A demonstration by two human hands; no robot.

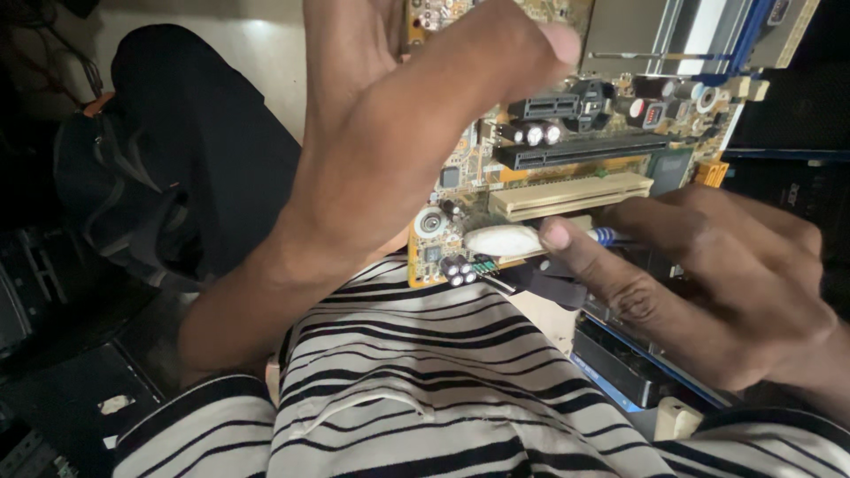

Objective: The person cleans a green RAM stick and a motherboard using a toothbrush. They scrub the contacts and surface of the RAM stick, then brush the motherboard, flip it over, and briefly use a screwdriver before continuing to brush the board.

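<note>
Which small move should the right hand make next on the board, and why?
Probably ease the white-tipped tool a little further along the circuit board: the right hand pinches it with its tip at the board's near edge, while the left hand steadies the board.
</note>
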